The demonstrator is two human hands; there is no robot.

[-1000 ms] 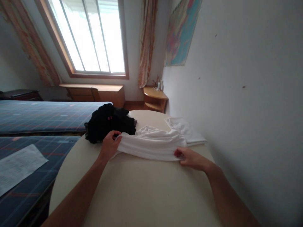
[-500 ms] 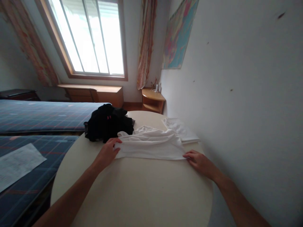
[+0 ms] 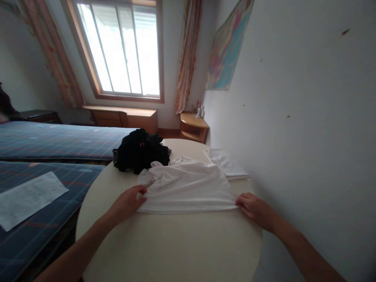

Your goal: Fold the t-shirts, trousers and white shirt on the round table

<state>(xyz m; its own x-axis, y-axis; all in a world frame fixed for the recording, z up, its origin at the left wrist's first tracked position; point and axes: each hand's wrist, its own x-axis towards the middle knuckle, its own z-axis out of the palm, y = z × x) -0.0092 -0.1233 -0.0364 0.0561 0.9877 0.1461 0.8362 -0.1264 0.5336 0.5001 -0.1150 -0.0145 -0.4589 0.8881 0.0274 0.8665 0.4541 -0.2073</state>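
A white shirt (image 3: 188, 188) lies spread on the round table, its near edge fairly straight and its far left part bunched up. My left hand (image 3: 126, 203) is at the near left corner, thumb and forefinger curled around the cloth's edge. At the near right corner, my right hand (image 3: 255, 209) pinches the hem between thumb and fingers. Behind the shirt on the right is a folded white garment (image 3: 227, 164). A heap of black clothes (image 3: 141, 150) sits at the table's far left, close to the shirt's bunched part.
The cream round table (image 3: 176, 246) stands against the white wall (image 3: 308, 156) on my right. To the left are plaid mattresses (image 3: 67, 137), with a sheet of paper (image 3: 32, 199) on the nearer one. A wooden corner shelf (image 3: 194, 123) and a desk (image 3: 141, 117) stand at the back.
Both hands have drawn the near edge of the white shirt toward me and farther apart, so more cloth lies flat. The view has shifted slightly to the left.
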